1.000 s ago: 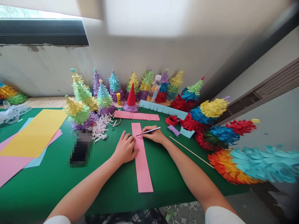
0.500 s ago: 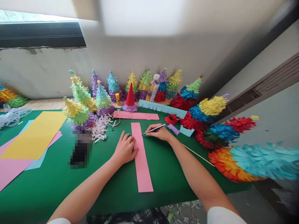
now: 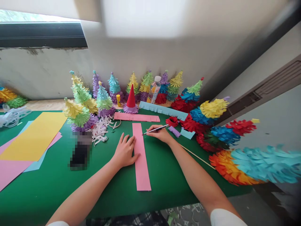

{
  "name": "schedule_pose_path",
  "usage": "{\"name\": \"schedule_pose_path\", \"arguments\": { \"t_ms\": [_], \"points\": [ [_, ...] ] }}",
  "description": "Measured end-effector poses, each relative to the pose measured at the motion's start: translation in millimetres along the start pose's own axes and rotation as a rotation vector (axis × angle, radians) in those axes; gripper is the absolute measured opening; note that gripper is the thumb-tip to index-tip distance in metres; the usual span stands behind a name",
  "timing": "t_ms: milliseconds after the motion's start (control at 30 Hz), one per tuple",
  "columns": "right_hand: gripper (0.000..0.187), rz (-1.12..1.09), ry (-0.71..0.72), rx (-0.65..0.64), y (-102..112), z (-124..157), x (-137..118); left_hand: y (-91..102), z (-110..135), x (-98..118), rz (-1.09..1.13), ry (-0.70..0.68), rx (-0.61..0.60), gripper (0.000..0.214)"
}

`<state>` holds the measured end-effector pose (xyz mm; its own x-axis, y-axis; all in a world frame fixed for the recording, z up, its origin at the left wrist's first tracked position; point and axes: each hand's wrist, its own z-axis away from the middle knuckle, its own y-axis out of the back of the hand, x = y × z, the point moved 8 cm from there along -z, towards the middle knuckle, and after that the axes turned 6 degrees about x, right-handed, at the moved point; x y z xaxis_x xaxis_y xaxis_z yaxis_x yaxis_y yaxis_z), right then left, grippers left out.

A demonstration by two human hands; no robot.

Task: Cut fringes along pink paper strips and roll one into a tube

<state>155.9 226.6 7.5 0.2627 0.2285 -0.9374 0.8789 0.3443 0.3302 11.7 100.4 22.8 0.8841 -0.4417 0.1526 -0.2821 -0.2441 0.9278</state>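
Observation:
A long pink paper strip (image 3: pixel 141 166) lies lengthwise in front of me on the green table. My left hand (image 3: pixel 124 150) rests flat at its left edge, fingers spread, fingertips and thumb touching the paper. In my right hand (image 3: pixel 160 133) is a slim silver pen (image 3: pixel 155 129), its tip at the strip's right edge. Behind the strip lies a second pink strip with cuts along its edge (image 3: pixel 137 117). A red paper cone with a purple fringed base (image 3: pixel 131 99) stands beyond that. A light blue strip with a cut edge (image 3: pixel 163 110) lies to its right.
Fringed paper trees (image 3: pixel 104 99) line the back and right side. A clear bottle (image 3: pixel 154 89) and yellow glue stick (image 3: pixel 118 100) stand among them. Coloured sheets (image 3: pixel 35 138), a blurred dark object (image 3: pixel 80 153) and white paper shreds (image 3: pixel 100 130) are at left. A thin stick (image 3: pixel 197 156) lies at right.
The near end of the pink strip has swung slightly left and away from me. My left hand still lies on it, and the pen stays at its right edge.

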Motion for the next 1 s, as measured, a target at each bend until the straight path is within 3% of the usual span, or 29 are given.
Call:
{"name": "schedule_pose_path", "arguments": {
  "t_ms": [267, 767, 1000],
  "points": [
    [0.029, -0.01, 0.031, -0.012, -28.0, 0.3, -0.7, -1.0, -0.6, 0.7, 0.004, -0.036, 0.033, 0.053],
    [0.024, 0.044, 0.061, -0.03, -32.7, 1.9, -1.8, -1.8, -0.1, 1.6, 0.021, -0.039, 0.025, 0.051],
    [0.017, 0.113, 0.138, -0.084, -33.9, 4.3, -14.3, 0.4, -2.3, 1.4, 0.0, -0.03, 0.015, 0.051]
  ]
}}
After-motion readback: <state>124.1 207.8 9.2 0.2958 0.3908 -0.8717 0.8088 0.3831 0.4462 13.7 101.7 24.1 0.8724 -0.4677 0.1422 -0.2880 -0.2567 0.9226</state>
